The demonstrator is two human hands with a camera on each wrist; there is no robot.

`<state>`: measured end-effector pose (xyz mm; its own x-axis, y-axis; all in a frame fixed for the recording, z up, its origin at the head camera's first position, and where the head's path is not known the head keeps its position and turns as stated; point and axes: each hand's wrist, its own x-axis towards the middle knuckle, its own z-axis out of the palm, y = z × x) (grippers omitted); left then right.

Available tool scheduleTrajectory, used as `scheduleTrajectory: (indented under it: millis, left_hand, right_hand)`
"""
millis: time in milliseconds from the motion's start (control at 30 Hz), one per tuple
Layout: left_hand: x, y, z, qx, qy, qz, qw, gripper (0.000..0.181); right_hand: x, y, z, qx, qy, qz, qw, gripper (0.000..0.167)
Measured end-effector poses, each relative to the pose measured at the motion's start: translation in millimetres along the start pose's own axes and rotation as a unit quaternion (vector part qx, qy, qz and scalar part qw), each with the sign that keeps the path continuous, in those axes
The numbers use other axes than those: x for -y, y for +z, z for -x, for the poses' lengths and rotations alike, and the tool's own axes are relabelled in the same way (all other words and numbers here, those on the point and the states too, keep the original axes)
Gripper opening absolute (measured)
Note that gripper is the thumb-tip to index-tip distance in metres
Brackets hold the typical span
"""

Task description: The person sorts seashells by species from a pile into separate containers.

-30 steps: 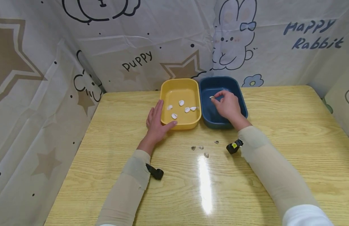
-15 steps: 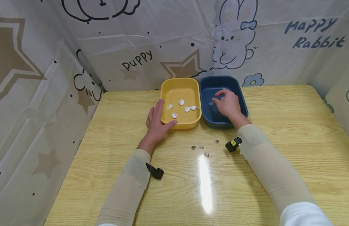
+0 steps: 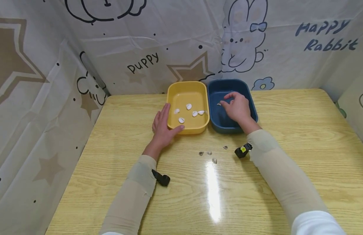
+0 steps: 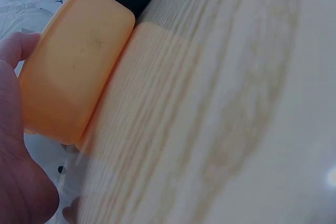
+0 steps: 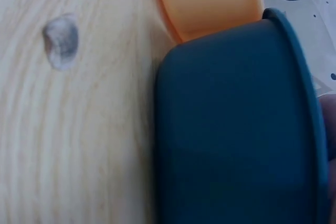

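Note:
In the head view my right hand (image 3: 237,108) is over the blue tray (image 3: 252,114), thumb and forefinger parted. A small dark shell (image 3: 219,104) lies in that tray just left of the thumb tip. My left hand (image 3: 163,129) rests at the near left corner of the yellow tray (image 3: 188,131), fingers straight along its side and thumb on its front rim. Several white shells, one of them a white shell (image 3: 189,106) near the middle, lie inside the yellow tray. The right wrist view shows the blue tray's outer wall (image 5: 236,124), which hides most of the right hand.
Several small dark shells, among them one shell (image 3: 214,161) closest to me, lie on the wooden table (image 3: 125,137) in front of the trays. The trays stand side by side near a printed cloth backdrop (image 3: 116,49). A bright reflection crosses the tabletop.
My right thumb and forefinger have parted and let go of the shell, which dropped into the blue tray. The left hand has stayed at the yellow tray.

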<state>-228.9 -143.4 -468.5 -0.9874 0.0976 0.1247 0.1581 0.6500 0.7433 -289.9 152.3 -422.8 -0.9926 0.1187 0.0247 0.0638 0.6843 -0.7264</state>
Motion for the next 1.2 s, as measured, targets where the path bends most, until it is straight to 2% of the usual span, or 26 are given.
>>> scheduleTrajectory:
  millis: [200, 500, 933, 1200]
  left_hand:
    - [-0.5, -0.1, 0.8, 0.002, -0.003, 0.002, 1.0000, 0.101]
    - [-0.3, 0.2, -0.2, -0.003, -0.002, 0.010, 0.9999, 0.100]
    - [0.6, -0.8, 0.5, 0.001, 0.002, 0.010, 0.9999, 0.101]
    - [1.7, 0.1, 0.4, 0.000, 0.005, 0.008, 1.0000, 0.101]
  right_hand:
    - [6, -7, 8.7, -0.002, -0.029, -0.011, 0.9995, 0.026]
    - [15, -20, 33.3, 0.012, -0.064, -0.010, 0.9978, 0.031]
    - [20, -31, 66.1, 0.036, -0.095, -0.007, 0.9948, 0.031]
    - [15, -34, 83.5, 0.049, -0.111, -0.015, 0.9926, 0.031]
